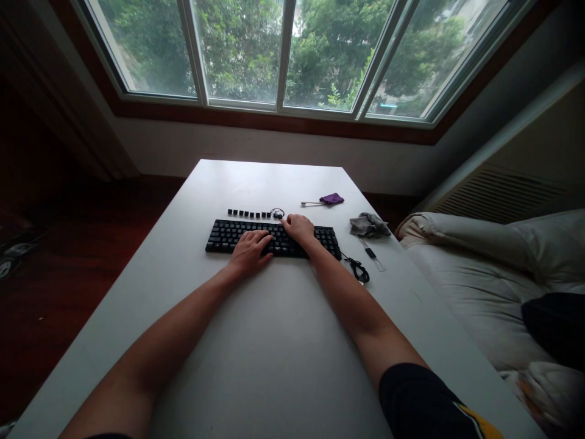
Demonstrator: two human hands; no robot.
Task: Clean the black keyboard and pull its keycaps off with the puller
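A black keyboard (222,236) lies across the white table. My left hand (250,247) rests on its middle keys, palm down with the fingers stretched out. My right hand (299,228) is over the keyboard's upper edge, right of centre, with its fingers curled and thumb and forefinger close together. Anything between those fingertips is too small to make out. Just beyond them is a thin dark ring (276,213) with small black pieces at it. Left of the ring, several black keycaps (246,214) stand in a neat row behind the keyboard.
A white-handled brush or swab (311,203) lies beside a purple cloth (331,199). To the right are a crumpled grey bundle (369,225), a wire tool with a black grip (371,252) and the coiled cable (360,270). A pale sofa (461,274) borders the table (256,353).
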